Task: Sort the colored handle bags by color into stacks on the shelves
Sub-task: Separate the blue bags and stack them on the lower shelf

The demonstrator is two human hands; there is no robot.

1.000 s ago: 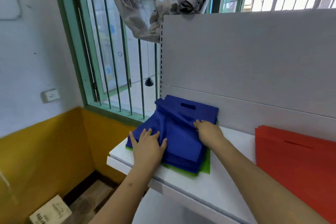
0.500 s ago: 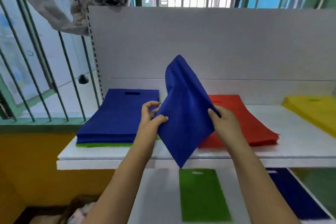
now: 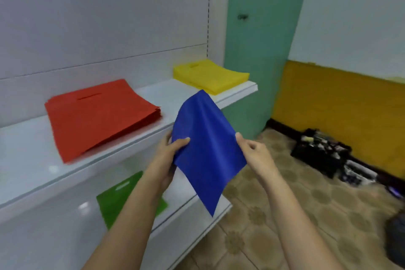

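I hold a blue bag up in front of the shelves, tilted like a diamond. My left hand pinches its left edge and my right hand pinches its right edge. A stack of red bags lies on the upper shelf, with a stack of yellow bags further right at the shelf's end. A green bag lies flat on the lower shelf, partly behind my left forearm.
A teal pillar stands just past the shelves' right end. Tiled floor spreads to the right, with a black box of clutter against the yellow wall base and a dark object at the right edge.
I lifted one blue bag off the blue stack at the left and turned right with it in both hands. The blue stack and window have left the view; the yellow stack and pillar came in.
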